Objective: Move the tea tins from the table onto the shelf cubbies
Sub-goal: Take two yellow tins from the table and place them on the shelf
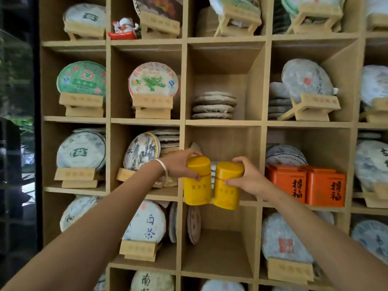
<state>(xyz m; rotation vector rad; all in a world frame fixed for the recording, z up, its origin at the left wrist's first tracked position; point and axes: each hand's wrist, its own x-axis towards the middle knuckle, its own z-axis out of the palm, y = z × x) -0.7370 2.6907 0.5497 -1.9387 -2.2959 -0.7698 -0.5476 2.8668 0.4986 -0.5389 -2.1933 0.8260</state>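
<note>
as both arms reach out, left hand (pixel 178 165) clasps left yellow tin (pixel 197 181), right hand (pixel 247 177) right yellow tin (pixel 227 185)

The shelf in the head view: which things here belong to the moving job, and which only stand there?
Belong to the job:
- left yellow tin, in left hand
- right yellow tin, in right hand
- the cubby ahead

Just standing there:
- orange tins
- wrapped tea cakes
- cat figurine

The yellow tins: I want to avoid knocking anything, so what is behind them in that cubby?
Between the left yellow tin and right yellow tin, a pale stack shows. Whatever else stands there is hidden by tins and hands.
</note>
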